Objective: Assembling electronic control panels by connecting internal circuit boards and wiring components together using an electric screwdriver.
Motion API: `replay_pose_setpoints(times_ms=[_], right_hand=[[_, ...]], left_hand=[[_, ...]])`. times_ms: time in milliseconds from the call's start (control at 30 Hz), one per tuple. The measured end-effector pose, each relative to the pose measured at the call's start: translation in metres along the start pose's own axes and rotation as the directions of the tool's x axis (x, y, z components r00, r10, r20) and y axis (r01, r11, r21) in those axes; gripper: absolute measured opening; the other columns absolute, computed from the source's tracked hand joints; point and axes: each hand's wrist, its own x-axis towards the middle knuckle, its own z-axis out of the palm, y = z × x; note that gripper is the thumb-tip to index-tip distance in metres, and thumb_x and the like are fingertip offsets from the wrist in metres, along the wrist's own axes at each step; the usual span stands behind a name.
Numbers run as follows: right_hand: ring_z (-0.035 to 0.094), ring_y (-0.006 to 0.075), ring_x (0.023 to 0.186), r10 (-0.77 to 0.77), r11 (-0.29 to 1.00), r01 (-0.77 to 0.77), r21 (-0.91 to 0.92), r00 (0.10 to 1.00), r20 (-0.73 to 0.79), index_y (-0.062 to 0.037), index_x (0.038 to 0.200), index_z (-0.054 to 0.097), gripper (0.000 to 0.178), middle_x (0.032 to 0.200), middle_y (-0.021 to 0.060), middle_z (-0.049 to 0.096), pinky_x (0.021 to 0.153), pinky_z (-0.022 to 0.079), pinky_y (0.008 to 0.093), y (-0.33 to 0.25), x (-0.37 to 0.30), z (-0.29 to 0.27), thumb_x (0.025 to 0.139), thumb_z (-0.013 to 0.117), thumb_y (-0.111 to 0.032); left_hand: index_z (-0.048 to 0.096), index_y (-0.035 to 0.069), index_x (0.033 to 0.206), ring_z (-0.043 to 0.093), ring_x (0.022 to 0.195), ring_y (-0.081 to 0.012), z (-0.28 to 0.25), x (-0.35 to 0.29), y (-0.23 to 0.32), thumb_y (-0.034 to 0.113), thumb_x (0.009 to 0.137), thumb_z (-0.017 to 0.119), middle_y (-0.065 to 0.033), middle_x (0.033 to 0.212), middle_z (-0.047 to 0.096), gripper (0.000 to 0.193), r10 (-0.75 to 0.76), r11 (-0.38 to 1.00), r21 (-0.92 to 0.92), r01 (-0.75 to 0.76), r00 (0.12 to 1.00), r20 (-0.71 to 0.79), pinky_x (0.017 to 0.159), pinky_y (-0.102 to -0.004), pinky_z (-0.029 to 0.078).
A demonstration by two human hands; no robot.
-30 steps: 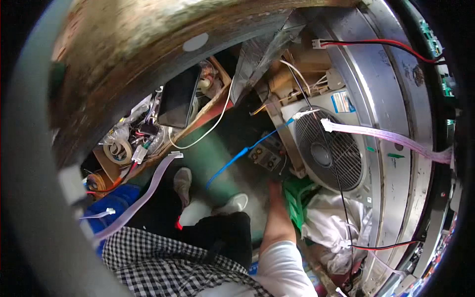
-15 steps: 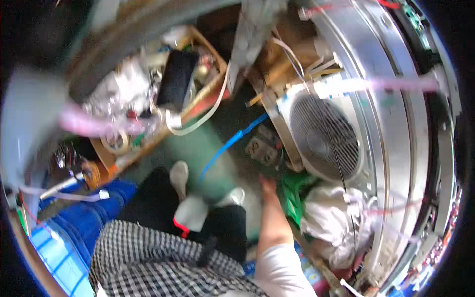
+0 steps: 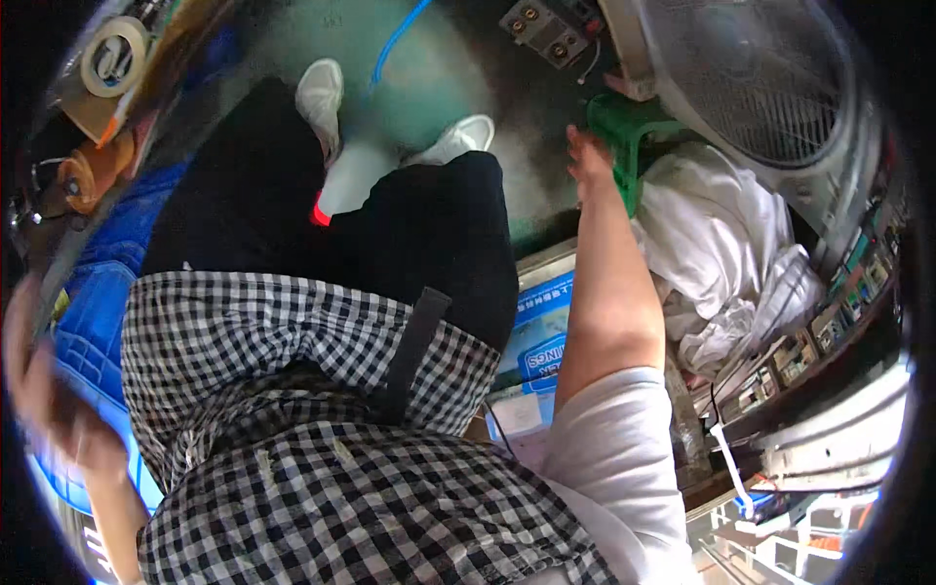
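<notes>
My right arm reaches out over the floor, and my right hand (image 3: 590, 161) is held with its fingers apart and nothing in them. Close beside it stands a green plastic stool (image 3: 624, 136), partly covered by a heap of white cloth (image 3: 717, 229). I cannot make out whether the hand touches the stool. At the far left my left hand (image 3: 63, 414) is smeared by motion, in front of a blue plastic crate (image 3: 97, 322). What its fingers do, or whether they hold anything, does not show.
A large round fan grille (image 3: 751, 83) stands at the upper right. On the floor lie a blue hose (image 3: 395, 44) and a metal box with round fittings (image 3: 546, 34). A tape roll (image 3: 114, 57) sits at the upper left. A blue printed carton (image 3: 541, 327) is beneath my right arm.
The view has swung down toward my lap, so most of the cluttered boxes have left the picture. My left hand has come in at the left edge. My right arm stays stretched out by the stool.
</notes>
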Motion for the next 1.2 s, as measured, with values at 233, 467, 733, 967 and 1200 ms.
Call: replay_pose_setpoints(times_ms=[233, 467, 733, 967, 1200], right_hand=[[0.043, 0.0202, 0.105, -0.034, 0.993, 0.009, 0.117, 0.977, 0.211, -0.0083, 0.12, 0.046, 0.056, 0.119, 0.0007, 0.048, 0.085, 0.034, 0.0353, -0.024, 0.037, 0.042, 0.074, 0.064, -0.036], [0.038, 0.0247, 0.116, -0.266, 0.938, 0.317, -0.14, 0.918, 0.294, -0.0096, 0.126, 0.039, 0.051, 0.123, 0.0082, 0.044, 0.095, 0.03, 0.0379, -0.005, 0.17, 0.062, 0.082, 0.055, -0.028], [0.046, 0.0255, 0.104, -0.068, 0.997, 0.074, -0.02, 0.98, 0.186, -0.0071, 0.12, 0.046, 0.038, 0.115, 0.0133, 0.048, 0.085, 0.038, 0.0374, -0.085, 0.18, 0.095, 0.088, 0.044, -0.028], [0.046, 0.0238, 0.104, -0.505, 0.856, 0.443, 0.269, 0.827, 0.247, -0.0012, 0.117, 0.045, 0.042, 0.114, 0.0114, 0.048, 0.083, 0.038, 0.0389, -0.071, 0.196, 0.111, 0.084, 0.052, -0.026], [0.052, 0.0205, 0.088, -0.228, 0.706, 0.246, 0.664, 0.967, -0.115, 0.0008, 0.108, 0.051, 0.039, 0.102, 0.0091, 0.056, 0.08, 0.042, 0.0334, -0.125, -0.019, 0.133, 0.072, 0.064, -0.006]], left_hand=[[0.046, 0.0, 0.115, 0.037, 0.119, -0.0317, 0.088, -0.009, -0.002, 0.022, 0.076, 0.048, -0.0199, 0.125, 0.04, 0.045, -0.432, 0.901, 0.139, 0.41, 0.824, 0.367, 0.1, -0.038, 0.026], [0.046, -0.001, 0.115, 0.035, 0.119, -0.0377, 0.091, 0.007, -0.006, 0.037, 0.077, 0.054, -0.0248, 0.127, 0.036, 0.055, -0.447, 0.894, 0.232, 0.384, 0.794, 0.411, 0.099, -0.0422, 0.027], [0.047, -0.003, 0.111, 0.034, 0.118, -0.0411, 0.094, 0.02, -0.021, 0.064, 0.07, 0.05, -0.0293, 0.125, 0.033, 0.079, -0.547, 0.836, 0.198, 0.511, 0.752, 0.368, 0.096, -0.0471, 0.027], [0.048, -0.002, 0.109, 0.037, 0.115, -0.0408, 0.094, 0.02, -0.025, 0.066, 0.068, 0.051, -0.0286, 0.122, 0.037, 0.08, -0.529, 0.844, 0.142, 0.517, 0.761, 0.376, 0.095, -0.0468, 0.03], [0.05, -0.001, 0.108, 0.042, 0.11, -0.0395, 0.096, 0.024, -0.008, 0.059, 0.067, 0.057, -0.025, 0.118, 0.041, 0.073, -0.388, 0.922, 0.137, 0.363, 0.864, 0.322, 0.092, -0.0415, 0.035]])
